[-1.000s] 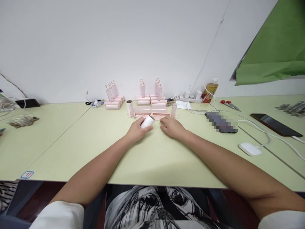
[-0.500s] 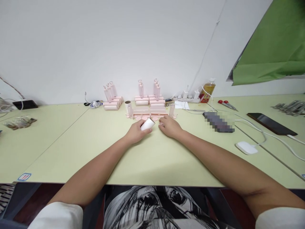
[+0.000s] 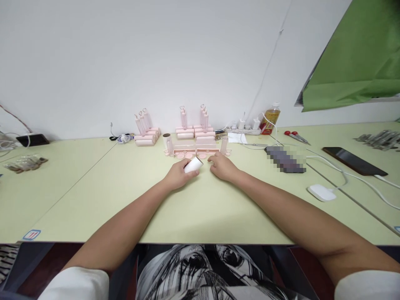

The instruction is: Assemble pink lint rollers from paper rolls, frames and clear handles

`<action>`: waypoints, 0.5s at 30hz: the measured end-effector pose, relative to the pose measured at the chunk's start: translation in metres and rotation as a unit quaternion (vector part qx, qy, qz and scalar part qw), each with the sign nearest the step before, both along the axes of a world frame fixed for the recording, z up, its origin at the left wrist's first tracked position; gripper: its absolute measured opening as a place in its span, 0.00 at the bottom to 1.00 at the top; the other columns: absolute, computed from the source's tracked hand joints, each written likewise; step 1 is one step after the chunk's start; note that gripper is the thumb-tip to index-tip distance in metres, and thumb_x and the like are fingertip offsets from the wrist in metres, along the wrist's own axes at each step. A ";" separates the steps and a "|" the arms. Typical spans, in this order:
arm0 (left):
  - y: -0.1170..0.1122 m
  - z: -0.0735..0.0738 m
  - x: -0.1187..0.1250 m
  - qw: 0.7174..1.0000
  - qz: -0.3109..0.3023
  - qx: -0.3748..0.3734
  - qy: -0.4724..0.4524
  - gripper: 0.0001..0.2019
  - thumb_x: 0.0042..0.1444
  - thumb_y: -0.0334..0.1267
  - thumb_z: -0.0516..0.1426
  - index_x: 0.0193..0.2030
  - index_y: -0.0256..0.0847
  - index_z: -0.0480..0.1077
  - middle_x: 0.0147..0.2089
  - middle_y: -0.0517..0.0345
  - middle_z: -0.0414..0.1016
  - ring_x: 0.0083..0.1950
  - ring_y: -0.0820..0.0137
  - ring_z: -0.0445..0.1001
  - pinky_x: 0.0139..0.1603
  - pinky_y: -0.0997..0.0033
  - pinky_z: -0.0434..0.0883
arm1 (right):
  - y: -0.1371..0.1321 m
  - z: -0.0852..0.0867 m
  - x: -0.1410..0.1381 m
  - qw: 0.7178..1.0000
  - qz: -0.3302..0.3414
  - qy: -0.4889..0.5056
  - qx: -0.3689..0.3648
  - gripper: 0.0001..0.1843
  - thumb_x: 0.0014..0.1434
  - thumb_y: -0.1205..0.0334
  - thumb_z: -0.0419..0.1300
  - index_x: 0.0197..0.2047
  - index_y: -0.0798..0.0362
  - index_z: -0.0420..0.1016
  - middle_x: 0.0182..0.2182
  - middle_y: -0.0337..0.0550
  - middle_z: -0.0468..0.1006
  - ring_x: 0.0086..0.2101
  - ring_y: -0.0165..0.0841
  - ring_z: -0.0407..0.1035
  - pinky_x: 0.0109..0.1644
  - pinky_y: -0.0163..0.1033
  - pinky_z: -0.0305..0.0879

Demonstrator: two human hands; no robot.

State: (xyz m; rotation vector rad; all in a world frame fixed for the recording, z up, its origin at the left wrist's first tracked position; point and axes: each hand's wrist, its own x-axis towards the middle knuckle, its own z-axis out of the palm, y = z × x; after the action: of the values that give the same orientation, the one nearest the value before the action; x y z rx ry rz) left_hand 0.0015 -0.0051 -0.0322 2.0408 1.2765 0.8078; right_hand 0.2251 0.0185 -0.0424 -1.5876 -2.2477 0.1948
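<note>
My left hand is closed around a white paper roll, tilted with its open end up and to the right. Just right of it, my right hand rests low over the table, fingers loosely curled and apart, with nothing visible in them. Beyond my hands lie two open pink cases, with small round pink parts in front. A second roll stands upright at the cases' left. Clear pinkish handles stand at either side, the right one just behind my right hand.
Pink cases with upright handles stand in groups along the wall. A power strip, a drink bottle, red-tipped tools, phones and a white charger with cables lie to the right. Bagged parts lie far left.
The fingers of my right hand have parted slightly, and the small pale thing seen at their tips no longer shows. My left hand still holds the roll; the view has shifted slightly.
</note>
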 end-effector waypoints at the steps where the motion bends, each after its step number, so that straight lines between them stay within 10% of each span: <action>1: 0.000 0.000 0.000 1.000 0.000 0.000 0.000 0.22 0.49 0.52 0.60 0.46 0.40 0.72 0.40 0.57 0.75 0.38 0.65 0.71 0.37 0.69 0.65 | 0.000 -0.001 0.000 1.000 0.005 0.022 0.001 0.20 0.52 0.72 0.55 0.48 0.59 0.75 0.45 0.55 0.71 0.41 0.41 0.68 0.47 0.42 0.62; 7: -0.002 0.001 0.000 1.000 -0.016 0.008 -0.004 0.22 0.49 0.51 0.60 0.48 0.40 0.72 0.42 0.56 0.76 0.42 0.62 0.72 0.41 0.67 0.67 | -0.003 -0.004 -0.011 0.905 -0.009 0.403 -0.137 0.08 0.48 0.69 0.57 0.34 0.52 0.71 0.29 0.42 0.73 0.29 0.33 0.66 0.34 0.40 0.68; 15: -0.013 0.004 0.006 0.996 -0.079 0.023 0.037 0.23 0.49 0.48 0.61 0.52 0.45 0.73 0.46 0.56 0.78 0.44 0.60 0.75 0.43 0.65 0.69 | -0.021 0.004 -0.031 0.764 -0.057 0.588 -0.258 0.17 0.42 0.72 0.58 0.39 0.51 0.68 0.32 0.41 0.78 0.28 0.32 0.71 0.30 0.38 0.72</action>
State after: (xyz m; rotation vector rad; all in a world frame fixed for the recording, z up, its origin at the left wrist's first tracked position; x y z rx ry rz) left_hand 0.0073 -0.0182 -0.0281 2.1964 1.1273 0.7007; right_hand 0.1942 -0.0022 -0.0383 -1.1880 -1.0997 1.4209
